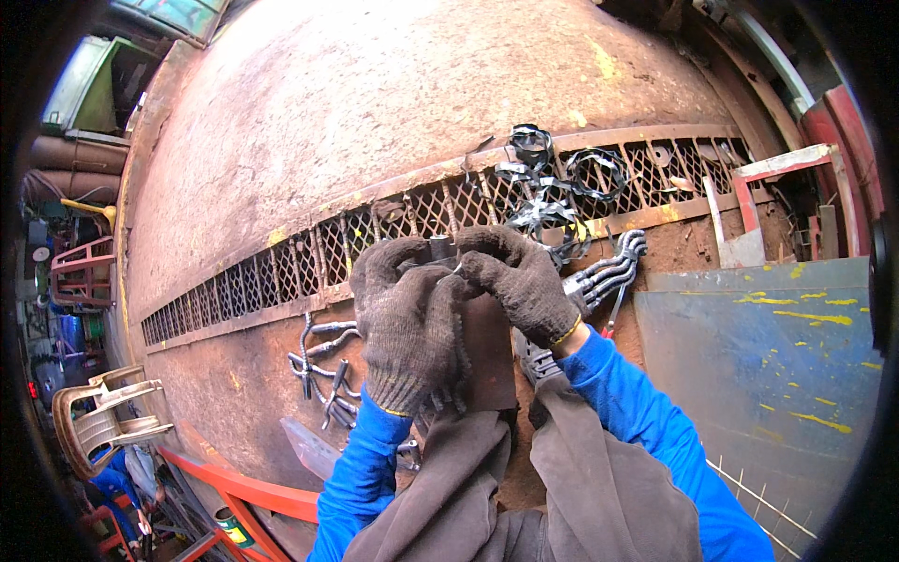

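Both my hands wear dark knitted gloves and meet in front of me, above my knees. My left hand (403,309) is closed around a short dark cylindrical piece (440,247), whose end pokes out past the fingers. Right beside it, the fingers of my right hand (524,286) are pinched together against this piece; whatever they grip is too small to make out. A brown flat surface (489,351) shows below the hands. Bent grey metal rods (332,365) lie on the ground left of my left hand, and a bundle of similar rods (609,272) sits beyond my right wrist.
A rusty floor grate (328,248) runs across in front of me, with loops of black strip (534,211) lying on it. At right stands a grey-blue metal sheet (768,375). A red frame (253,496), a plastic chair (108,417) and another person (117,487) are at lower left.
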### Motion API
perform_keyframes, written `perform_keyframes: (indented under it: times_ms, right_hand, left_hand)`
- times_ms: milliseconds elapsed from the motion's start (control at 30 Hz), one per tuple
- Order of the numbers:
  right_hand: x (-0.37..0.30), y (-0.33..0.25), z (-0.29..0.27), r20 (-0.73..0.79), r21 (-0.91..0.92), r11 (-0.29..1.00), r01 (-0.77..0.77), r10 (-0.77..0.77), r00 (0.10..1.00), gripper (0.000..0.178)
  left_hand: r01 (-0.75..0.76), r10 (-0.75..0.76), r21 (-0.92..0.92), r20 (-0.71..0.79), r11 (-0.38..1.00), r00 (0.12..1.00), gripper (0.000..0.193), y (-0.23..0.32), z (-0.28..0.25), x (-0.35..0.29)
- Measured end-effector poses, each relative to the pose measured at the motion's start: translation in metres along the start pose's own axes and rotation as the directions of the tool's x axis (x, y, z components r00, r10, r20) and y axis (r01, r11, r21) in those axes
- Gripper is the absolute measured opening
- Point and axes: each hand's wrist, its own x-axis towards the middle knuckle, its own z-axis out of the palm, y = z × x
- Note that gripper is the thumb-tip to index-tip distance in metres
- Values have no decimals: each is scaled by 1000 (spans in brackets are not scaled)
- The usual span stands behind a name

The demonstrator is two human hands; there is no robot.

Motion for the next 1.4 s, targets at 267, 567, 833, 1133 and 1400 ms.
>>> perform_keyframes:
  times_ms: [267, 567, 833, 1133, 1400]
  right_hand:
    - [6, 7, 0, -13, -110, 980, 167, -169, 986, 28]
    - [4, -1, 1, -50, -150, 989, 3, -11, 999, 29]
    - [1, -9, -2, 21, -202, 978, -56, 62, 998, 30]
    - [0, -7, -5, 104, -526, 839, 139, -98, 990, 27]
    - [5, -5, -10, 201, -851, 358, 385, -454, 868, 23]
  left_hand:
    - [107, -34, -313, 230, 944, 973, 30, -16, -8, 2]
    - [-48, 41, -303, -29, 952, 999, 25, -19, 13, 6]
    - [-418, 403, -42, -199, 907, 893, 34, -26, 13, 12]
    - [-362, 299, -211, -277, 908, 913, 38, -29, 20, 6]
    - [-328, 263, -258, -257, 909, 930, 39, -30, 20, 0]
